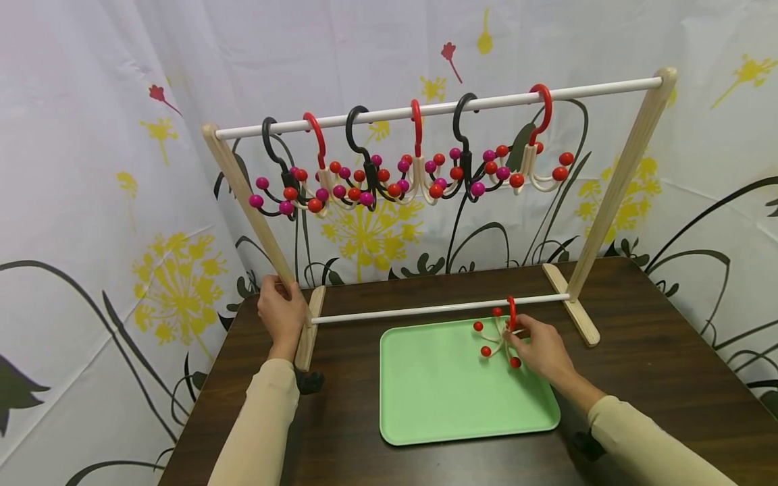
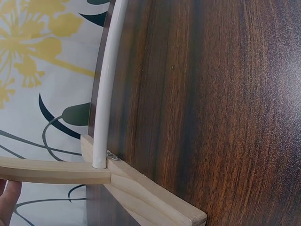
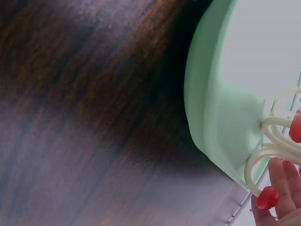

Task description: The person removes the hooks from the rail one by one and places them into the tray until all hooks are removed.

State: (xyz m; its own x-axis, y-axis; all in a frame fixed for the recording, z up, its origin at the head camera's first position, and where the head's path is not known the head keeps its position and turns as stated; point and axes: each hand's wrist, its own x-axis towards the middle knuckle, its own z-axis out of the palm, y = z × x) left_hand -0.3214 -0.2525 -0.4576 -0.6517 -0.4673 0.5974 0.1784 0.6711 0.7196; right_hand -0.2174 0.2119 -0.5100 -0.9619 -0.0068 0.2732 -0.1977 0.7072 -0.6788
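My left hand [image 1: 282, 314] grips the lower part of the rack's left wooden post [image 1: 254, 206]; in the left wrist view only fingers [image 2: 9, 200] show at the edge, beside that post [image 2: 51, 171]. Over the right side of a green tray [image 1: 437, 385], my right hand [image 1: 541, 347] pinches a cream multi-arm hanger with a red hook [image 1: 512, 312] and red ball tips. Its curved arms [image 3: 250, 170] and a red ball [image 3: 268, 197] appear in the right wrist view, with fingers [image 3: 283, 186] behind them. Whether the hanger touches the tray cannot be told.
Several similar hangers hang along the rack's white top bar [image 1: 389, 116], black hooks alternating with red ones. A white lower bar [image 1: 425, 310] joins the wooden feet behind the tray. The dark wood table [image 1: 346, 405] meets a flower-printed curtain [image 1: 91, 202].
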